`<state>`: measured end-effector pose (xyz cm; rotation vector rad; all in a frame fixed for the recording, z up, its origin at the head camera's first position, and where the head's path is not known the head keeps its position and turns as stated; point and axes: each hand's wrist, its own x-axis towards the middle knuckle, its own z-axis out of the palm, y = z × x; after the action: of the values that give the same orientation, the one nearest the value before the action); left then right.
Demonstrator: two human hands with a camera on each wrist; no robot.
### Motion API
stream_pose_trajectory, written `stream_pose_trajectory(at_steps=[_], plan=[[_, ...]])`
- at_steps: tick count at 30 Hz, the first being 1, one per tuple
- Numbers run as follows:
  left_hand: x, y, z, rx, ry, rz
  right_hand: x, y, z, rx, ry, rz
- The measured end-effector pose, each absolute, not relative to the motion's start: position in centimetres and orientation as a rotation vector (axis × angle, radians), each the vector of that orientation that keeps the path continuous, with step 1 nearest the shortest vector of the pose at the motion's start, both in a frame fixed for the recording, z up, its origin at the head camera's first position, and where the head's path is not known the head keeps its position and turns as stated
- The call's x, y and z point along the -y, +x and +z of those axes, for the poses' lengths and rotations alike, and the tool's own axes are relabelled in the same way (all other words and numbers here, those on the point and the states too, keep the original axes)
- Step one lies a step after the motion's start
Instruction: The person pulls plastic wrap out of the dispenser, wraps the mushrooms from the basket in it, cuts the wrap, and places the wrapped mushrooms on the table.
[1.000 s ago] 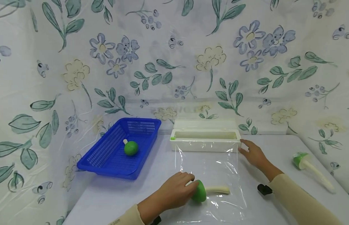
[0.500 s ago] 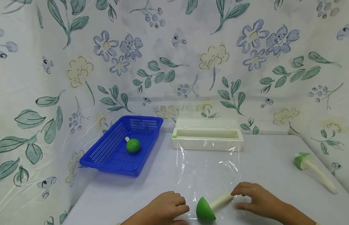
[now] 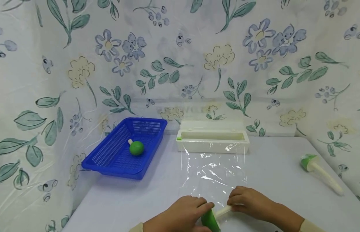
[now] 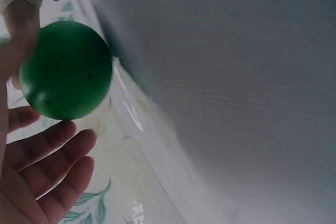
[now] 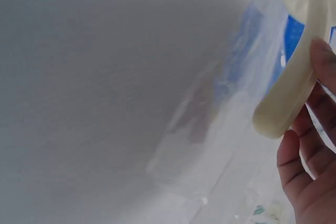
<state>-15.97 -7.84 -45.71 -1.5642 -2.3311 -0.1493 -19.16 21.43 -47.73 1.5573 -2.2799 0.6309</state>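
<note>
hands low at near edge: left (image 3: pixel 180 214) cupping mushroom cap (image 3: pixel 209 219), right (image 3: pixel 249 203) pinching stem (image 3: pixel 222 211).

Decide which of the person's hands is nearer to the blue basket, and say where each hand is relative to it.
Left. The left hand lies at the near table edge, nearer the blue basket, which sits farther back and to its left. The right hand is farther right, holding the toy's cream stem.

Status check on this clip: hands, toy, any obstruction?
Left hand holds green-capped toy mushroom; right hand pinches its cream stem. Toy on clear plastic film sheet. Nothing in the way.
</note>
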Motion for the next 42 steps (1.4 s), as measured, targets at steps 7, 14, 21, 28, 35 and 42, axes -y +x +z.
stream_pose_trajectory(at_steps=[7, 14, 21, 28, 35, 42], plan=[[8.6, -18.1, -44.0, 2.34, -1.469, -0.218, -20.5, -19.8, -46.3, 2.339, 1.401, 0.621], [9.5, -21.9, -43.6, 2.494, -1.385, -0.246, -18.4, -23.1, -46.1, 2.498, 1.247, 0.533], [9.7, -23.9, -44.7, 2.654, -1.301, -0.232, -17.3, -25.7, -47.5, 2.592, 1.243, 0.522], [9.5, -24.2, -44.5, 2.63, -1.3, -0.235, -17.3, -25.9, -47.4, 2.682, 1.178, 0.518], [9.8, -23.5, -43.9, 2.589, -1.272, -0.203, -19.1, -24.4, -46.1, 2.738, 1.105, 0.509], [12.5, -20.1, -44.3, 2.586, -1.422, -0.217, -22.7, -20.5, -46.2, 2.909, 1.312, 0.701]])
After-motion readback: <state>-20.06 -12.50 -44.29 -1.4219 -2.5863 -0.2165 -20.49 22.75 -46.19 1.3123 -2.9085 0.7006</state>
